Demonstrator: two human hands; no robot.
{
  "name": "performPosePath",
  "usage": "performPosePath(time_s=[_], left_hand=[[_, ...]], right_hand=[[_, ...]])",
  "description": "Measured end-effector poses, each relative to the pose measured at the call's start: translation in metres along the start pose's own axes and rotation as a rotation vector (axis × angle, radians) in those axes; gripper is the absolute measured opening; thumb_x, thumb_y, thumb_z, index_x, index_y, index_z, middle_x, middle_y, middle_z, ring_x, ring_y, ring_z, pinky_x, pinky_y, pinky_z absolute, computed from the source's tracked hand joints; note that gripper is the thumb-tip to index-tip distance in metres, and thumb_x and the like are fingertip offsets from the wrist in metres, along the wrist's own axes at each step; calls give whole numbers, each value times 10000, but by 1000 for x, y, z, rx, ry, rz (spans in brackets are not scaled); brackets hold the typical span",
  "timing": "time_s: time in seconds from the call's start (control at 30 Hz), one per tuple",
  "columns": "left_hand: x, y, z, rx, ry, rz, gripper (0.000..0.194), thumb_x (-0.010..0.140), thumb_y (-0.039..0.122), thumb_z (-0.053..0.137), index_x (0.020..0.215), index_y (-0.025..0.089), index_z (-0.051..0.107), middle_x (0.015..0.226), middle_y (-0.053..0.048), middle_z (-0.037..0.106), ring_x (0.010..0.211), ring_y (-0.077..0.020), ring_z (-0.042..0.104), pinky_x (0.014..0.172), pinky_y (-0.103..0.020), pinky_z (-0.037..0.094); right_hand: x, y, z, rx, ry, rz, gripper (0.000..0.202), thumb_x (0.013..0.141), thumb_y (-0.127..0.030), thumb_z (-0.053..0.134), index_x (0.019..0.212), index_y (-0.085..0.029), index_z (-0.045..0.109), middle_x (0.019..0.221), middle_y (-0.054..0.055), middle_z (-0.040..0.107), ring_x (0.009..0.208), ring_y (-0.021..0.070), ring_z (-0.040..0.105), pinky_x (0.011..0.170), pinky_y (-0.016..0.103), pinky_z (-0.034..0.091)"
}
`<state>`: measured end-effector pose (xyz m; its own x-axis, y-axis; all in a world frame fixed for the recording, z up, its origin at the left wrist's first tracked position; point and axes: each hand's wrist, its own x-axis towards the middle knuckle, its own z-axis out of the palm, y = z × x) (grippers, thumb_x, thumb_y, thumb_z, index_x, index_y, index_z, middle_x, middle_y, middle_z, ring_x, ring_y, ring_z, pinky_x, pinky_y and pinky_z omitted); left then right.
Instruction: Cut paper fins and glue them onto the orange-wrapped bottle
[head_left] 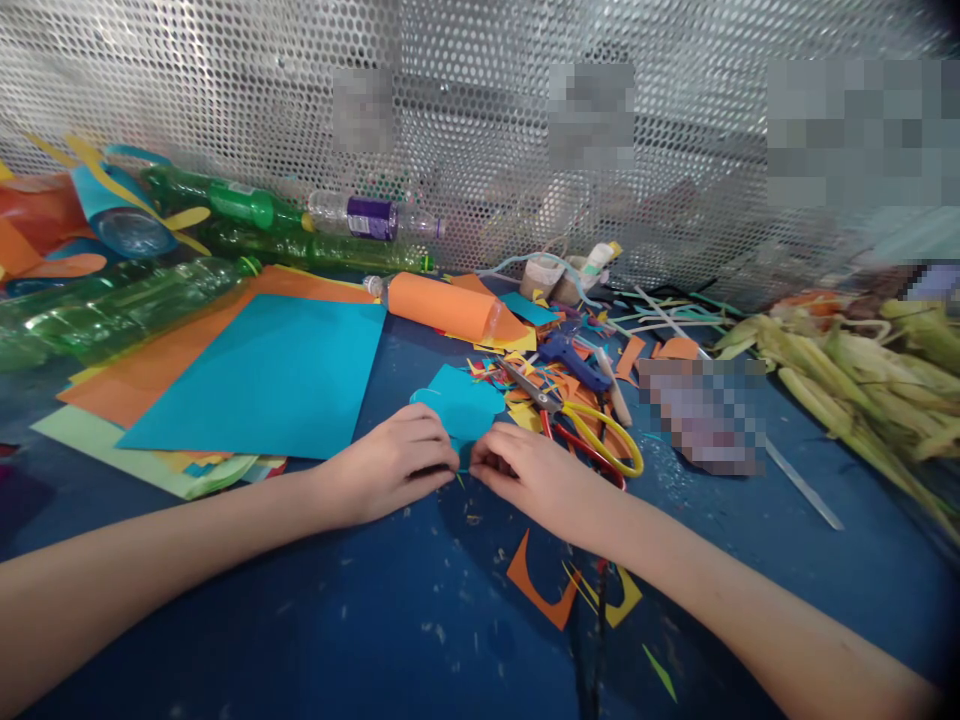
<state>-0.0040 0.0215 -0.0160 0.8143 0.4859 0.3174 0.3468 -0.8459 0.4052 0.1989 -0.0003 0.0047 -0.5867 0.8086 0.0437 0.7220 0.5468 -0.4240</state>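
At the middle of the table, a small piece of blue paper (459, 392) lies between my hands. My left hand (394, 462) has its fingers curled on the paper's lower left edge. From the other side, my right hand (529, 472) pinches the near edge, thumb and fingertips close together. The fingers partly hide the paper, so I cannot tell whether it is folded. Just beyond my right hand lie scissors (604, 432) with yellow and red handles. A blue glue gun (574, 360) rests behind them among paper scraps.
Large coloured sheets, a blue one (277, 375) on top, lie at left. An orange-wrapped bottle (442, 305) lies behind the hands. Green bottles (142, 310) line the back left. Corn husks (840, 385) are at right. Orange scraps (547, 590) lie in front. A perforated metal wall (465, 110) stands behind.
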Motion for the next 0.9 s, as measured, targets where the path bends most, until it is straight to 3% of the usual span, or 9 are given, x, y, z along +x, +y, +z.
performPosePath(time_s=[0.23, 0.5, 0.9], left_hand=[[1, 1, -1, -22, -8, -49, 128, 864, 230, 487, 849, 165, 597, 808, -28, 583, 833, -153, 502, 830, -303, 383], [1, 7, -1, 96, -32, -2, 188, 896, 210, 413, 882, 137, 586, 832, -50, 568, 857, -165, 483, 847, -311, 381], [-2, 4, 1, 144, -24, 59, 228, 905, 200, 383, 904, 125, 597, 837, -69, 568, 856, -170, 471, 837, -313, 398]], right_hand=[[-1, -2, 0, 18, 7, 19, 61, 838, -173, 516, 778, -182, 514, 749, 9, 533, 669, 127, 511, 579, 245, 392], [-2, 1, -5, 40, -54, -94, 79, 837, -117, 486, 825, -182, 528, 830, 14, 535, 774, 125, 512, 693, 242, 405], [-2, 1, -1, 12, -10, -71, 71, 801, -114, 493, 822, -182, 493, 780, 6, 503, 701, 117, 477, 618, 232, 377]])
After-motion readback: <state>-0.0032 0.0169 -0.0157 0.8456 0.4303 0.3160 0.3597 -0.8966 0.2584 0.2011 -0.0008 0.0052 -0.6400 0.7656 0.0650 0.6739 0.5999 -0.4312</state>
